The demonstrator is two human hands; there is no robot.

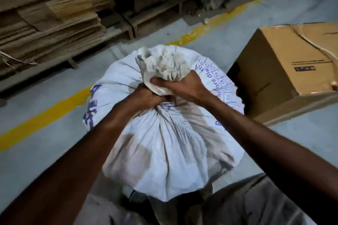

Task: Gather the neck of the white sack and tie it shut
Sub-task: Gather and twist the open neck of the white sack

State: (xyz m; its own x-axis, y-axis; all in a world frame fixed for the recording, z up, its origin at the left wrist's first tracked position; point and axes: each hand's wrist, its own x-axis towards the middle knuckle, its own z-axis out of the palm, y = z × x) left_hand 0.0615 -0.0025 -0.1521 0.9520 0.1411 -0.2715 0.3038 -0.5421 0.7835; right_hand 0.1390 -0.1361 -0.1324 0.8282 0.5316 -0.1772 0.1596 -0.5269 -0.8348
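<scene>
A: What takes up most of the view?

B: The grey floor [54,100], with a yellow line [45,117] painted across it. At the top left there are stacks of flattened cardboard [49,14] on wooden pallets [126,27].

A: And the task's thing?

B: The white sack [164,142] stands on the floor in the middle, right in front of the person's legs, full and rounded. It has blue print on its sides; most of the lettering is too creased to read. A brown cardboard box [285,65] sits just beside it on the right, well clear of the pallets.

A: What about the arms?

B: Both bare forearms reach in from the bottom corners and meet at the top of the sack.

A: The neck?

B: The neck [162,65] is bunched together into a crumpled tuft that sticks up beyond the hands, toward the pallets. Folds in the cloth run down from that point all round.

A: And the hands themselves?

B: The right hand [181,84] is clenched around the gathered neck, thumb across the near side, fingers wrapped behind. The left hand [146,95] is closed tight just below it, touching it, gripping the same bunch lower down where the cloth pinches in. I cannot tell whether any cord or knot is around the neck.
</scene>
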